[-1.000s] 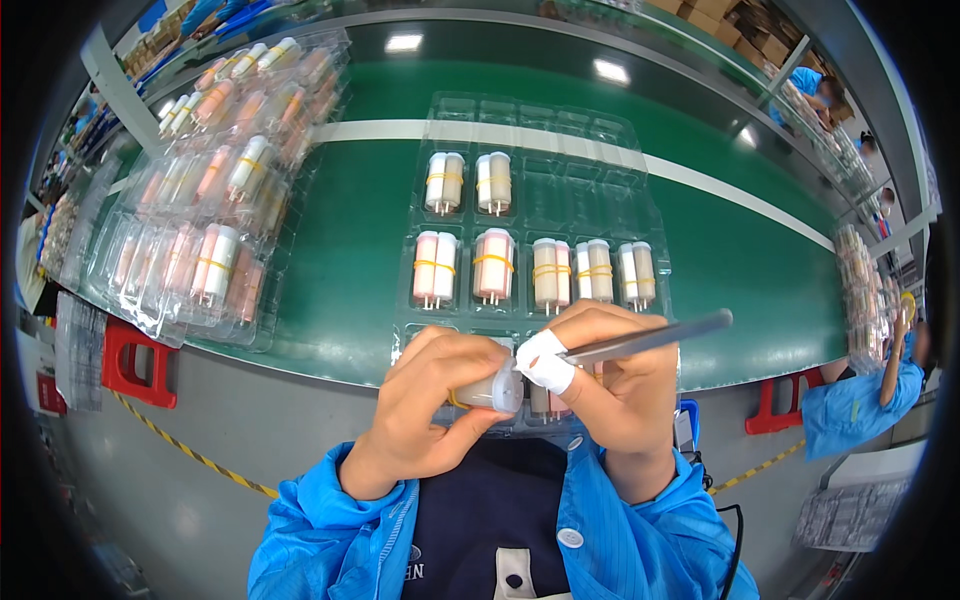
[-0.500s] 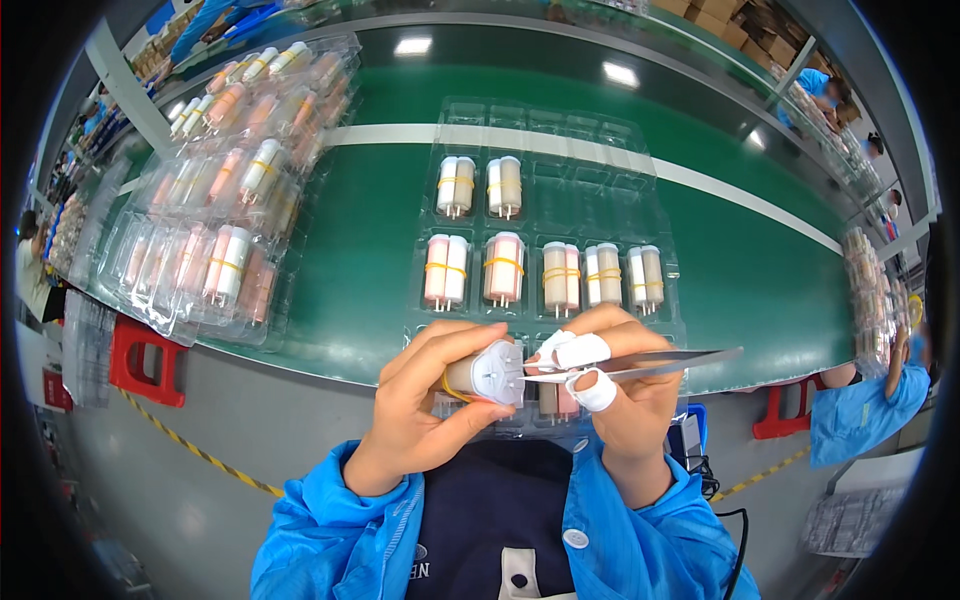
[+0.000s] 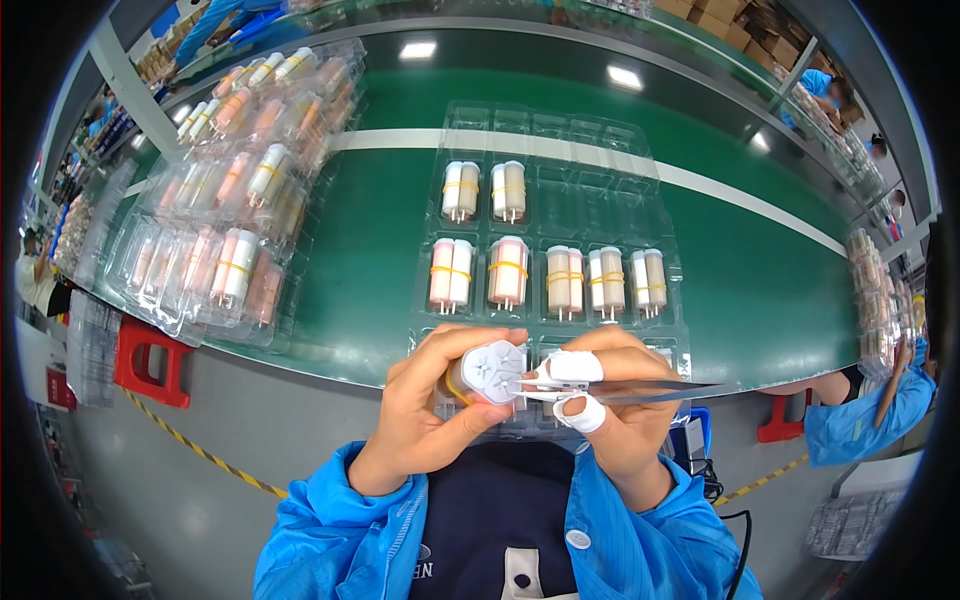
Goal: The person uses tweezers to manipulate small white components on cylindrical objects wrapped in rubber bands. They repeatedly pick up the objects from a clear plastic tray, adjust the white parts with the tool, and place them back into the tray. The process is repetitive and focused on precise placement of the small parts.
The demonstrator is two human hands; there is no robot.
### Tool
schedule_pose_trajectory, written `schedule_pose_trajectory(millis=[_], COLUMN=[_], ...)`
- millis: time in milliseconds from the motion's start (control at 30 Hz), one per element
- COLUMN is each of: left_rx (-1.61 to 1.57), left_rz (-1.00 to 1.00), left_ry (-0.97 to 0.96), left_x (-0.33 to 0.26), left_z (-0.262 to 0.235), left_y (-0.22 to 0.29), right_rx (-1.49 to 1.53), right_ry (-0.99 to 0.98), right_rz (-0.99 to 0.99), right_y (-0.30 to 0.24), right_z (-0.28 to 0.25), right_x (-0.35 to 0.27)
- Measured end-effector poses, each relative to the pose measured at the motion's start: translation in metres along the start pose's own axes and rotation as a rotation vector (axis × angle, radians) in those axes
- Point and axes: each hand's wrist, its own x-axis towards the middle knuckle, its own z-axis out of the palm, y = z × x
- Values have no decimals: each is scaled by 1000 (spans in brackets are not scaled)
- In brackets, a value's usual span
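My left hand (image 3: 428,410) grips a banded pair of white cylinders (image 3: 490,370), its round end turned toward me. My right hand (image 3: 610,420), with white finger cots on two fingertips, holds metal tweezers (image 3: 640,392) whose tips touch that end. Both hands hover over the near edge of a clear plastic tray (image 3: 560,150) on the green belt (image 3: 380,230). Several more pairs with yellow bands (image 3: 508,272) lie in the tray's compartments; its back row is mostly bare.
A stack of clear trays full of similar pairs (image 3: 215,230) lies on the left of the belt. More stacked trays (image 3: 875,290) stand at the right edge, by a co-worker in blue (image 3: 865,420). A red stool (image 3: 150,355) stands below left.
The tweezers have tilted from pointing up-right to lying level, with their tips brought against the end of the held pair. My left hand has turned the piece's end more toward me.
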Motion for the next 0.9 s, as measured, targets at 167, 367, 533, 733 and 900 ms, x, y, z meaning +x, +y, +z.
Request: schedule_pose_trajectory(millis=[167,367,533,733,900], left_rx=[-109,161,404,350,419], left_rz=[63,21,74,68,138], left_ry=[61,-28,-67,-12,-25], left_x=[-4,-1,0,-3,0], left_z=[13,6,4,10,8], left_y=[-10,9,9,4,5], right_rx=[-34,-24,-32,-110,-227], right_ry=[-5,146,191,72,-4], right_rz=[-48,-47,-100,-46,-146], right_y=[6,13,11,0,0], right_z=[1,2,3,5,3], right_x=[3,0,-1,0,7])
